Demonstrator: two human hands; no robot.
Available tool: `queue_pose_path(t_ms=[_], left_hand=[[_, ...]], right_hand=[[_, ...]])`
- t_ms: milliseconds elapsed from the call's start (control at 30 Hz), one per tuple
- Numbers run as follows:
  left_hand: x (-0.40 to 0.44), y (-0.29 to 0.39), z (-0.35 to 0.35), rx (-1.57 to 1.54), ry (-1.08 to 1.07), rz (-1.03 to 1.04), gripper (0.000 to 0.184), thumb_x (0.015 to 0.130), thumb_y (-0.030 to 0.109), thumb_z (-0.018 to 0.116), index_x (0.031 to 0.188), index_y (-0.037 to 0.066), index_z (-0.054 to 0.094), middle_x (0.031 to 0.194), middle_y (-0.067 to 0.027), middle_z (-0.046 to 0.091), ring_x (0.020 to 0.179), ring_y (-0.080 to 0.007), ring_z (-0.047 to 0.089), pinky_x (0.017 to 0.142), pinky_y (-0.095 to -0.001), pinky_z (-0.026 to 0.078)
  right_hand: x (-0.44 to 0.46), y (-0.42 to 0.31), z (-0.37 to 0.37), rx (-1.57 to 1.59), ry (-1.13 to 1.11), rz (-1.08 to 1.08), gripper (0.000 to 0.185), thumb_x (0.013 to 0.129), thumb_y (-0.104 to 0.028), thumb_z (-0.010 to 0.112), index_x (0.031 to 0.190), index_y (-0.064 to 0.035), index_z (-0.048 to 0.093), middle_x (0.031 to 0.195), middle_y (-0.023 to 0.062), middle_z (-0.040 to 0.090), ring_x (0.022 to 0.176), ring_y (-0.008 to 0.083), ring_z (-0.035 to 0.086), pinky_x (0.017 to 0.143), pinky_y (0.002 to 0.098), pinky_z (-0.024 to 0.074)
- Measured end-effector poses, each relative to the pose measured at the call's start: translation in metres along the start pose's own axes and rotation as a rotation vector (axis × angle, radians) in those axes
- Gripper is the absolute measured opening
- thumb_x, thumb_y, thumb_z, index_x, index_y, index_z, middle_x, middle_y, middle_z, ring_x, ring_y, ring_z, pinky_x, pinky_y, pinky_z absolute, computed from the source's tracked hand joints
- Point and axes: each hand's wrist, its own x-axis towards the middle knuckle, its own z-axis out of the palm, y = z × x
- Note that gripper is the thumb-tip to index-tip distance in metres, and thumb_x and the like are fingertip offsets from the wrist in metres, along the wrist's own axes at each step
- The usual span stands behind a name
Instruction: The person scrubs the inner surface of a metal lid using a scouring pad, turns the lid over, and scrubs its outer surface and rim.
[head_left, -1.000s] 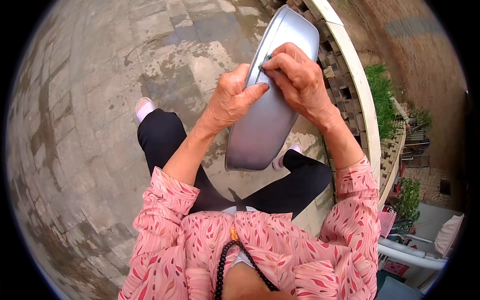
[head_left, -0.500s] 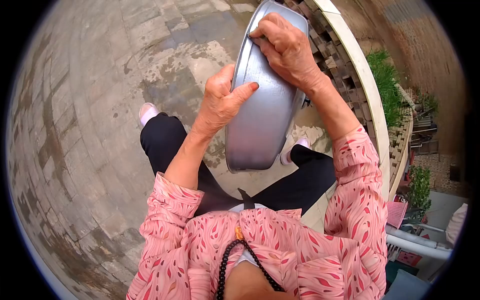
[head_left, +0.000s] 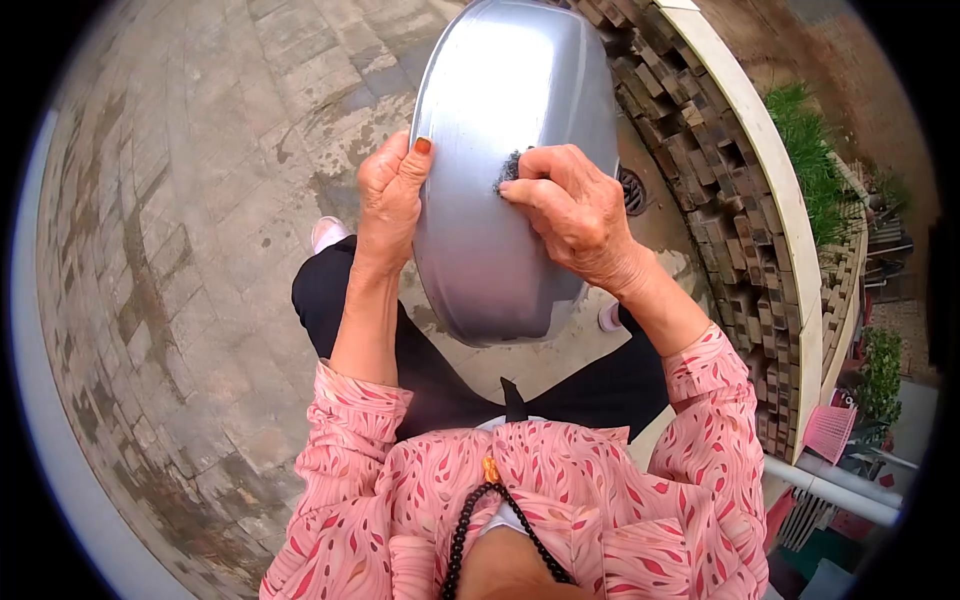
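A large silver metal basin (head_left: 470, 240) is held up with its outer side facing me, above my legs. My left hand (head_left: 390, 200) grips its left rim, the thumb lying on the metal and the other fingers hidden behind. Against the basin's outer surface, right of its middle, my right hand (head_left: 575, 210) pinches a dark, wiry scouring pad (head_left: 510, 170). The pad touches the metal; part of it is covered by the fingers.
Stone paving (head_left: 220, 200) spreads below and to the left. On the right, stacked bricks (head_left: 710, 190) run beside a pale ledge (head_left: 760, 130), with green plants (head_left: 808, 160) beyond. A pink basket (head_left: 829, 432) is at the lower right.
The basin has turned so more of its outer surface faces me. My right hand has moved from the rim down onto that surface with the pad. My left hand has shifted left with the rim.
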Motion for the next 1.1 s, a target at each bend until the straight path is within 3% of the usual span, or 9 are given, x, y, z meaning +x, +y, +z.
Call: queue_pose_path(t_ms=[167,200,333,400,733,833,900,933,1100], left_hand=[[0.008,-0.008,-0.056,-0.103,0.324,-0.19,0.023,0.097,0.019,0.057,0.104,-0.002,0.063,0.089,-0.0064,0.068,0.072,-0.0125,0.064,0.066,-0.0243,0.054],[0.006,-0.005,-0.063,-0.057,0.378,-0.13,0.023,0.097,0.018,0.058,0.104,-0.003,0.063,0.089,-0.0068,0.068,0.073,-0.0131,0.064,0.066,-0.0247,0.054],[0.0,0.009,-0.085,0.111,0.464,-0.029,0.023,0.096,0.016,0.059,0.105,-0.004,0.063,0.095,-0.0085,0.068,0.079,-0.015,0.065,0.073,-0.0258,0.053],[0.001,0.014,-0.076,0.219,0.639,0.024,0.019,0.095,0.013,0.06,0.102,-0.004,0.063,0.095,-0.0102,0.066,0.083,-0.0155,0.063,0.074,-0.0257,0.053],[0.016,0.034,-0.088,0.293,0.566,-0.037,0.021,0.096,0.008,0.055,0.113,-0.004,0.06,0.105,-0.0126,0.067,0.091,-0.0198,0.066,0.08,-0.031,0.056],[0.014,0.034,-0.083,0.305,0.53,-0.012,0.017,0.096,0.006,0.054,0.109,-0.003,0.061,0.103,-0.0125,0.068,0.088,-0.0182,0.067,0.077,-0.0314,0.057],[0.012,0.028,-0.098,0.276,0.545,0.018,0.017,0.096,0.009,0.057,0.107,-0.002,0.062,0.097,-0.0076,0.068,0.087,-0.0129,0.064,0.079,-0.0263,0.053],[0.016,0.024,-0.081,0.328,0.583,0.042,0.016,0.095,0.012,0.059,0.104,-0.001,0.065,0.096,-0.0052,0.068,0.086,-0.0109,0.062,0.081,-0.0239,0.05],[0.014,0.02,-0.062,0.278,0.469,0.055,0.017,0.096,0.014,0.059,0.099,-0.001,0.066,0.093,-0.0046,0.069,0.079,-0.0094,0.063,0.073,-0.0233,0.051]], right_hand=[[-0.105,0.092,0.026,0.198,0.247,0.708,0.007,0.087,-0.005,0.062,0.093,-0.0015,0.063,0.088,0.0065,0.06,0.075,0.0175,0.059,0.067,0.0286,0.0472],[-0.142,0.118,0.036,0.397,0.288,1.155,0.01,0.09,-0.008,0.061,0.095,-0.0008,0.065,0.085,0.0036,0.062,0.075,0.0114,0.057,0.068,0.0259,0.0462],[-0.257,0.176,0.088,0.727,1.091,1.61,0.012,0.09,-0.005,0.061,0.098,0.0025,0.065,0.081,0.0037,0.063,0.078,0.0096,0.055,0.073,0.0237,0.0451],[-0.323,0.2,0.125,0.526,1.009,1.698,0.012,0.09,-0.004,0.061,0.099,0.004,0.065,0.085,0.0041,0.065,0.074,0.0121,0.058,0.068,0.0245,0.0479],[-0.387,0.179,0.233,-0.303,-0.372,1.253,0.018,0.08,-0.009,0.065,0.097,-0.0082,0.066,0.1,0.0155,0.061,0.097,0.0382,0.06,0.081,0.0455,0.0494],[-0.428,0.175,0.264,0.205,-0.075,1.692,0.023,0.079,-0.008,0.066,0.102,-0.0079,0.067,0.098,0.0127,0.067,0.088,0.0319,0.065,0.075,0.0439,0.0528],[-0.404,0.189,0.241,0.897,0.547,2.14,0.02,0.085,-0.006,0.064,0.105,-0.0003,0.065,0.089,0.0124,0.068,0.078,0.0229,0.066,0.069,0.0372,0.0544],[-0.396,0.199,0.227,1.154,1.01,2.025,0.015,0.091,-0.007,0.06,0.104,0.0003,0.061,0.092,0.0125,0.066,0.076,0.0199,0.064,0.062,0.0312,0.0523],[-0.256,0.227,0.098,1.403,1.043,1.296,0.022,0.096,-0.006,0.055,0.116,0.0016,0.055,0.103,0.0108,0.063,0.086,0.0195,0.062,0.071,0.0301,0.0544]])
